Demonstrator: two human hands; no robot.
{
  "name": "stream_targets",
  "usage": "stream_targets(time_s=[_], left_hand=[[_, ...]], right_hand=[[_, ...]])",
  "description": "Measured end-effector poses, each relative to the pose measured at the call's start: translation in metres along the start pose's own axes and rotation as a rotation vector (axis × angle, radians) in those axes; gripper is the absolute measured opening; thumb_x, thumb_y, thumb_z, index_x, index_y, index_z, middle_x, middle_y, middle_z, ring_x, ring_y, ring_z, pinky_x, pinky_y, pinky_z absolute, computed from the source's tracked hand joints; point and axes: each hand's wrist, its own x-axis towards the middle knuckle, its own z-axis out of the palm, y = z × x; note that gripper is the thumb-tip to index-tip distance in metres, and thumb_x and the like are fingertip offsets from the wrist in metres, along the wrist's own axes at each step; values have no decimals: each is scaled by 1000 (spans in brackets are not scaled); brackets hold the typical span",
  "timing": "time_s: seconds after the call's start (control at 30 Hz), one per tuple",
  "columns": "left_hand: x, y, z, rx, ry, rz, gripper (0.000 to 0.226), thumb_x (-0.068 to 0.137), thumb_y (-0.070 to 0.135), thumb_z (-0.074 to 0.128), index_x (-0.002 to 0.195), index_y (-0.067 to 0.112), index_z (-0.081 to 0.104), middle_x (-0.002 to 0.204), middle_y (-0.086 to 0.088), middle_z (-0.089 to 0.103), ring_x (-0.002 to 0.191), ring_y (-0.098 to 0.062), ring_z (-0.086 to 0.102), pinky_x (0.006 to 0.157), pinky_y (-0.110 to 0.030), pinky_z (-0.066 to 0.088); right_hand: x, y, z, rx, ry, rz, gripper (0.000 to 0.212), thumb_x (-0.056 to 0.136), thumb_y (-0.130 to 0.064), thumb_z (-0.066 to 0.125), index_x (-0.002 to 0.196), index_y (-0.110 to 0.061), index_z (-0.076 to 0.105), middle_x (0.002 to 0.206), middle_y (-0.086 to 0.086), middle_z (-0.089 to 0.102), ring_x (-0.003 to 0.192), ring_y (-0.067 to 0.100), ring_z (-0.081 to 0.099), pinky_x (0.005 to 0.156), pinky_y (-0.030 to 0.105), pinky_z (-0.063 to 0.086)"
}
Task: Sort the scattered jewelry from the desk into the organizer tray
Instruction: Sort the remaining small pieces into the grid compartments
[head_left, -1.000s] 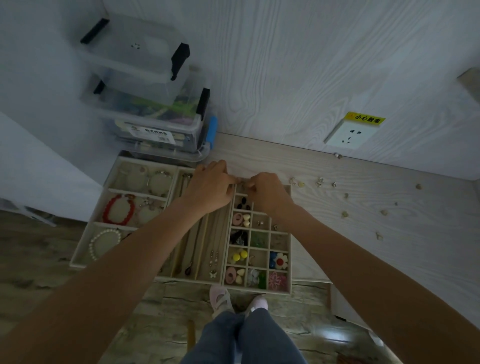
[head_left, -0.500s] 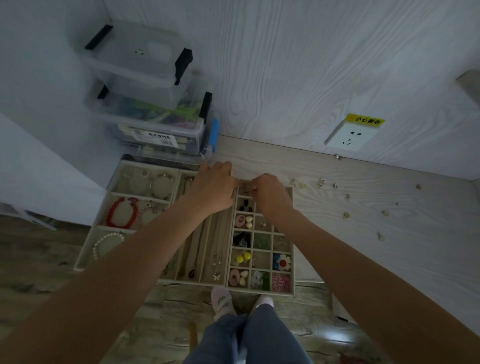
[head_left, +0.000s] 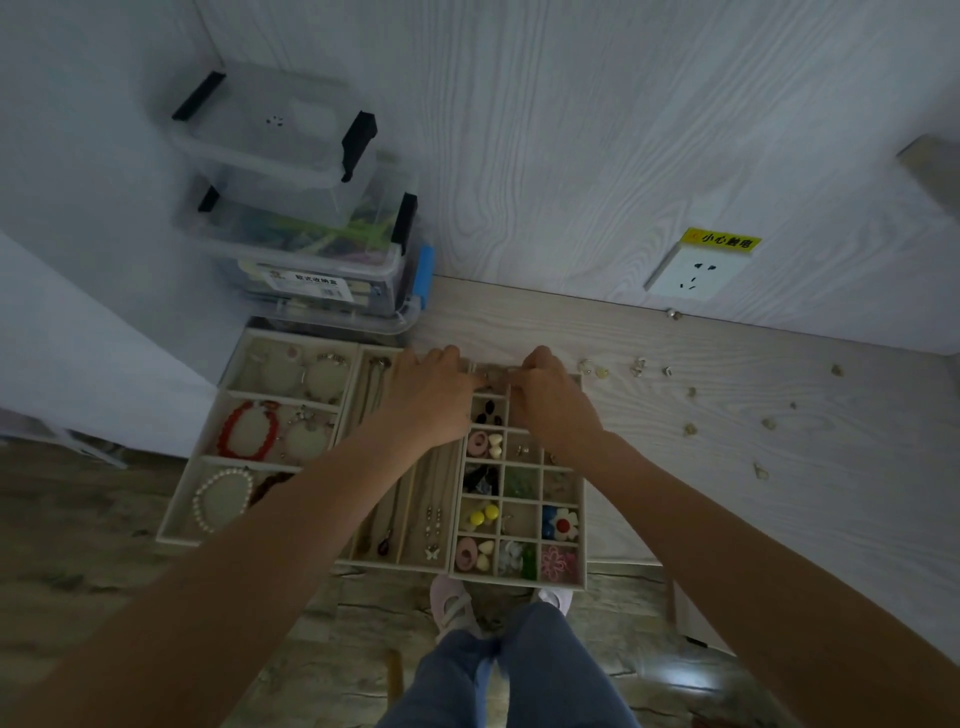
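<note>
Both hands, left (head_left: 434, 400) and right (head_left: 550, 402), meet with curled fingers over the organizer tray's (head_left: 519, 582) far edge at frame centre, pinching something too small to identify; loose jewelry (head_left: 691, 429) lies to their right on the surface (head_left: 779, 415).

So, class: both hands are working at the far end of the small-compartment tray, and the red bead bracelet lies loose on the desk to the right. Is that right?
Not quite. The head view shows the red bead bracelet in the left tray, not loose on the desk. The left hand and right hand are indeed at the small-compartment tray's far end.

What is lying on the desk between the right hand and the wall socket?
In the head view, bare desk and a few scattered small jewelry pieces lie between the right hand and the wall socket.
</note>
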Motion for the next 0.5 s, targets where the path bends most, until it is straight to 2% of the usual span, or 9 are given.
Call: stream_targets(time_s=[0.13, 0.27, 0.33, 0.37, 0.43, 0.5], left_hand=[[3, 8, -4, -58, -62, -54, 54, 86, 24, 53, 138, 29, 41, 126, -8, 40, 120, -26, 39, 94, -41, 33], [8, 18, -9, -157, 49, -44, 44, 88, 22, 52, 132, 20, 47, 122, -7, 44, 117, -24, 42, 93, -40, 35], [12, 27, -8, -195, 104, 19, 44, 90, 23, 51, 133, 19, 46, 126, -6, 44, 119, -23, 41, 98, -39, 35], [13, 32, -7, -209, 104, 49, 48, 90, 24, 51, 137, 19, 43, 134, -5, 42, 124, -23, 38, 102, -39, 34], [15, 42, -3, -199, 45, 78, 61, 92, 30, 51, 147, 20, 27, 152, -3, 26, 139, -21, 24, 112, -40, 22], [15, 48, 2, -139, -12, 74, 70, 94, 39, 47, 150, 18, 13, 158, 0, 9, 145, -19, 10, 116, -37, 10]], right_hand=[[-6, 19, -13, 197, 78, 97, 30, 95, -9, 48, 121, -9, 62, 113, 13, 50, 98, 25, 54, 80, 26, 44], [-9, 48, -22, 224, 159, 227, 31, 95, -5, 43, 120, -8, 62, 119, 12, 51, 102, 24, 55, 79, 21, 38], [-10, 63, -24, 180, 177, 237, 35, 94, 1, 43, 124, -6, 58, 127, 13, 49, 114, 25, 49, 88, 21, 36], [-10, 68, -25, 148, 159, 237, 40, 93, 4, 42, 129, -7, 54, 133, 13, 45, 122, 27, 44, 95, 24, 35], [-10, 78, -26, 88, 71, 228, 48, 93, 6, 38, 138, -10, 45, 146, 12, 34, 132, 29, 33, 106, 32, 29], [-9, 86, -25, 46, -29, 190, 52, 92, 8, 36, 140, -11, 41, 149, 11, 30, 134, 30, 30, 108, 35, 26]])
